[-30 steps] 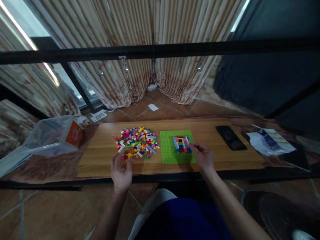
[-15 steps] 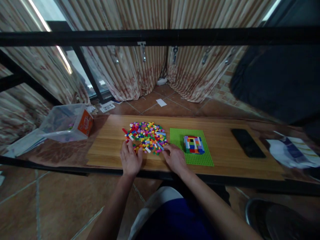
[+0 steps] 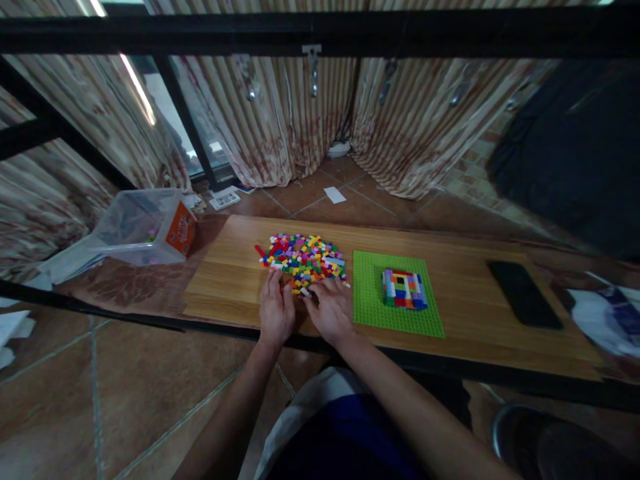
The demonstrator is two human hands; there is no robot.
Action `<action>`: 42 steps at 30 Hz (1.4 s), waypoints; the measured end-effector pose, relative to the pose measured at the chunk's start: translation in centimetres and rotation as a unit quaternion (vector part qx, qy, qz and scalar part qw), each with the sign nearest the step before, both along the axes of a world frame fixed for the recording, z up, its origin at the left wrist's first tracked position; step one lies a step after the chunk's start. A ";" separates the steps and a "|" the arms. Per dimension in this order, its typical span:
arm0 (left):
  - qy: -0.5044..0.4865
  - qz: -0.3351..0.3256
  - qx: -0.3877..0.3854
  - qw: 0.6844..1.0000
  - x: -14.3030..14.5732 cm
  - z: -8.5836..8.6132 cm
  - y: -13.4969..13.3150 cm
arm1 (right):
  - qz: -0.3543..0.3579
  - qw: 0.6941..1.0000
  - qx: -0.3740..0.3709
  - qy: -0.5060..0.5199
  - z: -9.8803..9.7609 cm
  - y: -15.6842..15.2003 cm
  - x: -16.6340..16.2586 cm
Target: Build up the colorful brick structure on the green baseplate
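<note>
A pile of small toy bricks [image 3: 305, 257] in many colours lies on the wooden table. My left hand [image 3: 277, 313] rests palm down at the pile's near left edge, its fingers stretched out over the bricks. At the near edge, my right hand [image 3: 331, 313] has thumb and index finger pinched around a small white brick [image 3: 305, 292]. To the right of that hand is a green baseplate [image 3: 367, 293], and a low square structure of coloured bricks [image 3: 405, 289] stands on it. Neither hand touches the plate.
The wooden tabletop [image 3: 215, 287] holds a black phone [image 3: 524, 293] at the right. A clear plastic box [image 3: 135, 227] with an orange label stands past its left end. Crumpled white and purple packaging [image 3: 605, 320] lies at the far right. A dark bar [image 3: 320, 33] crosses above the table.
My right hand has moved left along the pile, closer to my left hand, and a white brick now shows at its fingertips. The whole view has shifted slightly.
</note>
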State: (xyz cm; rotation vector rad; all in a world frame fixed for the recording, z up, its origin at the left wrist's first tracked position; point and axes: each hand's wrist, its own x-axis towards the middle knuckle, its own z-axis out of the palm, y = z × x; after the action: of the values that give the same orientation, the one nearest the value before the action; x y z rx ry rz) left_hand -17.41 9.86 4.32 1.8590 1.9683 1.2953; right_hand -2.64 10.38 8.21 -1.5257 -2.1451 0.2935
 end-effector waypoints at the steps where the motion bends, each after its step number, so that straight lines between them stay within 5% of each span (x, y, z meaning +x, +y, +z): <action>1: -0.002 -0.003 0.002 1.000 -0.1 0.1 -0.1 | -0.005 1.000 -0.003 -0.011 0.0 0.0 -0.4; 6: 0.006 -0.007 0.012 1.000 -0.3 0.7 -0.3 | -0.015 1.000 -0.013 0.002 0.1 0.2 -0.6; 10: 0.006 0.010 0.015 1.000 -0.1 1.0 -0.3 | -0.029 0.993 -0.024 0.111 0.3 -0.4 0.8; 21: 0.016 0.061 0.033 0.997 0.7 1.7 -0.6 | -0.121 0.908 -0.112 0.385 -0.3 -6.3 9.1; 27: 0.037 0.043 0.051 0.997 0.8 1.6 -0.4 | -0.196 0.901 -0.107 0.372 -1.0 -7.9 13.4; 42: 0.066 0.063 0.025 0.996 1.2 1.8 -0.1 | -0.260 0.925 -0.030 0.276 -0.2 -6.5 19.2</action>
State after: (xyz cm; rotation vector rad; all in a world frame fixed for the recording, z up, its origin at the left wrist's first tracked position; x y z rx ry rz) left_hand -16.22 9.72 6.13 1.9168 2.1714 1.2978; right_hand 16.52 3.91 8.01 -1.7244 -1.2606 0.5271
